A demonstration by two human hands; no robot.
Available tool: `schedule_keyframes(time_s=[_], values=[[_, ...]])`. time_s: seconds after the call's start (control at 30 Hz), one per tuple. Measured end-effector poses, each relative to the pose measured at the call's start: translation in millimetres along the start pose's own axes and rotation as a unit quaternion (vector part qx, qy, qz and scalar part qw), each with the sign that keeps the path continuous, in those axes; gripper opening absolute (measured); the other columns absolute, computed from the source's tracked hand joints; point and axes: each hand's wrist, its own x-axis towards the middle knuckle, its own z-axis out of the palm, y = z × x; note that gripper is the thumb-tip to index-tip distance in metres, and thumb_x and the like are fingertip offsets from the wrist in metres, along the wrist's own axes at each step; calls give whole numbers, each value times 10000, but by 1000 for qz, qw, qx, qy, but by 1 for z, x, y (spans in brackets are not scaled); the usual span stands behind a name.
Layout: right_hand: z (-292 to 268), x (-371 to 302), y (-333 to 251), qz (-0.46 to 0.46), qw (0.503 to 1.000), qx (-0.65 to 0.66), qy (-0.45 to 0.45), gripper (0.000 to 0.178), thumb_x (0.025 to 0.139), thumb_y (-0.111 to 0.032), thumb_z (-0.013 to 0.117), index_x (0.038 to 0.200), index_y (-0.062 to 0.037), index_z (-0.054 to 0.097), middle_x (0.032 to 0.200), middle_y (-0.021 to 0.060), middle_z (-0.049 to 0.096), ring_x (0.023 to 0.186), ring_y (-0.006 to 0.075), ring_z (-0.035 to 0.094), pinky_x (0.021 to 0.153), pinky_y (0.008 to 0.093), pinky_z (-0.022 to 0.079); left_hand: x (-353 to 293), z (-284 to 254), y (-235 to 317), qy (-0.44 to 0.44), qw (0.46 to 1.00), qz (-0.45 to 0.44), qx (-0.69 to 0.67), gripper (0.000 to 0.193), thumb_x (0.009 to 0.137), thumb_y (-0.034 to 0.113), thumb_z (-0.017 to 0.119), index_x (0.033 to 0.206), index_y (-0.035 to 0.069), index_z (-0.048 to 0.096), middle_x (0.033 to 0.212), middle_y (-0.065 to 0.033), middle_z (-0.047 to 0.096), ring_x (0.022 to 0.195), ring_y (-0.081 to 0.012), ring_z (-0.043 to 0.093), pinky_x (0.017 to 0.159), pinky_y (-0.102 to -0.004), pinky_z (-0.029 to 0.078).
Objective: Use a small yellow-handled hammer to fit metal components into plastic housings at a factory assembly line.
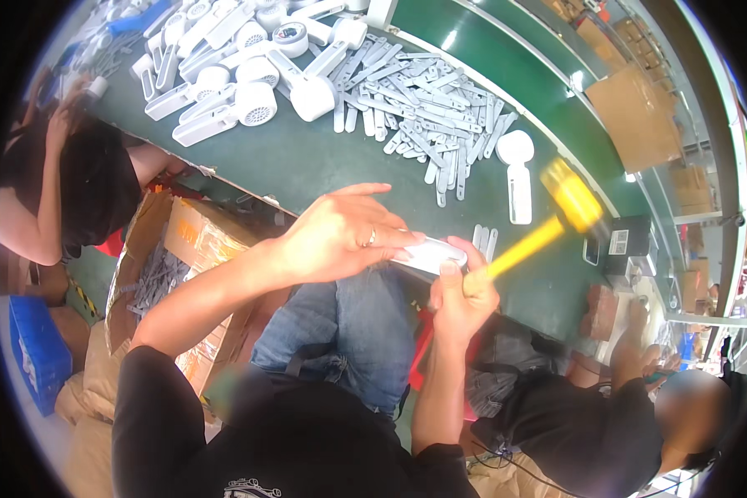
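Note:
A white elongated plastic part (430, 256) is held between my hands above the near edge of the table. My left hand (332, 236), with a ring on one finger, pinches its left end; the index finger sticks out apart. The thumb and a finger of my right hand (465, 303) press on its other end. That same hand also grips the handle of a yellow hammer (523, 249), whose head points away to the right and is slightly blurred. Beyond the hammer, a white handheld fan housing (517, 178) lies on the green table (307, 166).
White fan housings (257, 70) are heaped at the far left, beside a pile of grey plastic strips (432, 104). Two or three strips (485, 242) lie near my right hand. A cardboard box (199, 241) stands at left. Co-workers sit left (83, 166) and right (573, 423).

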Motion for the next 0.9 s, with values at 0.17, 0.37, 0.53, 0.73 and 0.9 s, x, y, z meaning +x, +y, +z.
schedule_keyframes(time_s=[0.17,0.37,0.53,0.73,0.9], values=[[7,-2,-13,24,1000,-2,18,335,1029,-97,721,1321,60,672,706,42,650,480,43,455,448,228,377,8,-7,5,-2,1000,-2,23,258,847,130,828,1104,158,828,974,-26,777,926,-231,746,1154,-505,502],[-12,-11,-27,117,985,-105,77,489,1062,-93,663,1534,-28,550,921,6,678,638,17,505,525,199,388,10,-2,-37,-79,970,119,199,270,857,150,798,1127,134,814,982,-41,755,937,-229,735,1184,-532,482],[-49,-52,-59,189,967,-162,-62,547,1179,-331,417,1651,-57,382,748,-35,533,562,16,420,487,194,324,7,-2,-38,-66,967,134,207,279,863,138,777,1140,121,804,998,-40,740,967,-227,723,1188,-520,480],[-54,-78,-80,186,955,-230,-29,492,1163,-225,435,1632,-81,457,805,-24,502,695,69,461,645,243,414,9,1,-40,-64,968,130,205,280,875,180,778,1150,135,810,973,-29,733,965,-213,720,1188,-500,473],[-56,-68,-78,247,894,-349,-133,515,1138,-197,492,1646,-132,436,1047,113,686,866,164,609,834,300,500,8,1,-40,-66,964,130,221,274,900,221,760,1159,150,816,965,-19,739,967,-200,723,1194,-483,460]])
